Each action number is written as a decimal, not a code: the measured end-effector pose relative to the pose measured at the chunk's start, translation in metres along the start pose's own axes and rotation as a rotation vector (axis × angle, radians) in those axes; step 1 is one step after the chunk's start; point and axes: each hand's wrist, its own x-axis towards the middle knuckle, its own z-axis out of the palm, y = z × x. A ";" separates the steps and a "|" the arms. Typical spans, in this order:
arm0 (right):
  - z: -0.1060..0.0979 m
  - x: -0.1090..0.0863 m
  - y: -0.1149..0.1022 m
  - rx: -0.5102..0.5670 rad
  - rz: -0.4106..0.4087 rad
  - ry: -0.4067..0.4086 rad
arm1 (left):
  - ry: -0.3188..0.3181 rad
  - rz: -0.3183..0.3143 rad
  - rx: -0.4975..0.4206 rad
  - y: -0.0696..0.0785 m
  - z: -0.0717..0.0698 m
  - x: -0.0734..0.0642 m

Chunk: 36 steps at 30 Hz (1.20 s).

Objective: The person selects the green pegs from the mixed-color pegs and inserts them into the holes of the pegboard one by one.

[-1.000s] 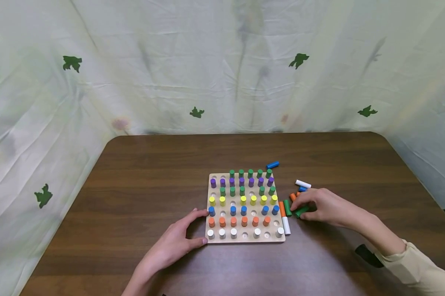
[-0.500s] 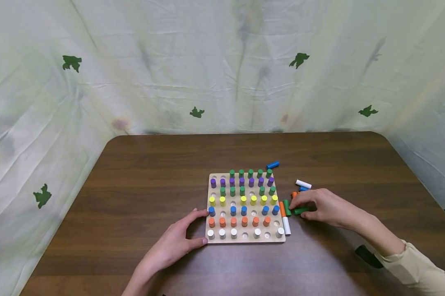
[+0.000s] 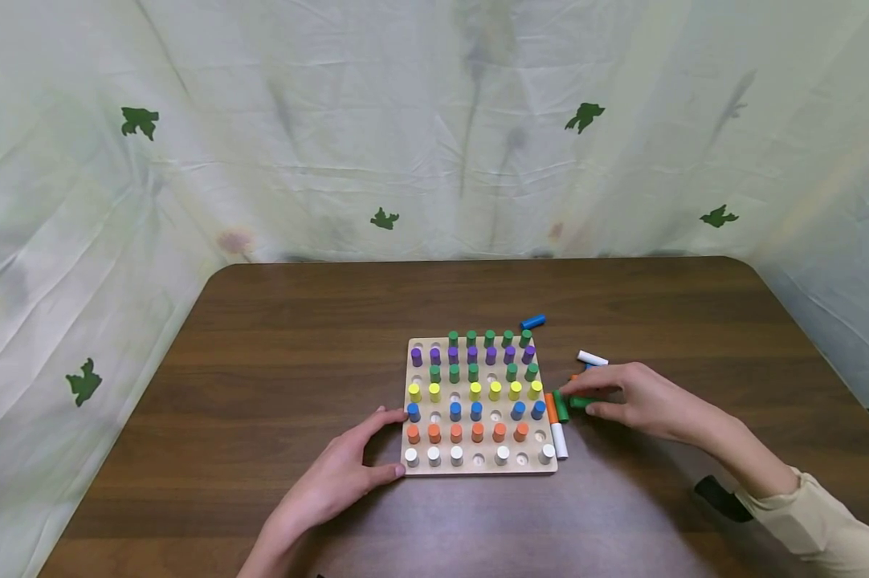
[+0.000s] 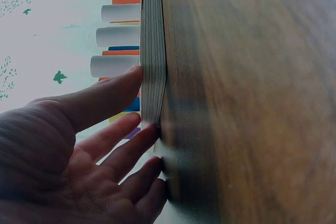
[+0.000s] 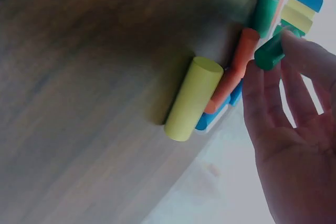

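A square wooden pegboard [image 3: 467, 445] carries rows of upright pegs in white, orange, blue, yellow, green and purple, with some bare holes among them. At its left edge rests my left hand [image 3: 340, 466], thumb at the near corner and index finger farther up the side. In the left wrist view, the thumb [image 4: 113, 90] touches the layered board edge and the other fingers extend loosely. My right hand [image 5: 294, 114] pinches a green peg [image 5: 270, 53] between thumb and fingertips, just right of the board. Another green peg [image 3: 560, 406] lies beside the board's right edge.
An orange peg [image 3: 551, 408] and a white peg [image 3: 559, 441] lie along the board's right side. Farther back are another white peg [image 3: 593, 358] and a blue peg [image 3: 532, 322]. A yellow peg [image 5: 193, 98] lies by orange pegs [image 5: 245, 51] near my right hand.
My right hand has shifted slightly up and left in the head view, bringing the pinched green peg a little closer to the board. My left hand stays at the board's edge.
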 end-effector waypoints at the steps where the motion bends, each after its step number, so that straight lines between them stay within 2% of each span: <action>1: -0.001 0.000 0.000 0.007 0.002 0.004 | 0.001 -0.002 0.000 0.000 0.000 0.000; 18: -0.004 0.010 -0.006 -0.003 -0.009 0.088 | -0.008 -0.024 0.007 0.000 0.000 0.001; 36: -0.012 0.031 -0.019 0.114 0.000 0.156 | -0.006 -0.019 -0.002 0.000 0.001 0.001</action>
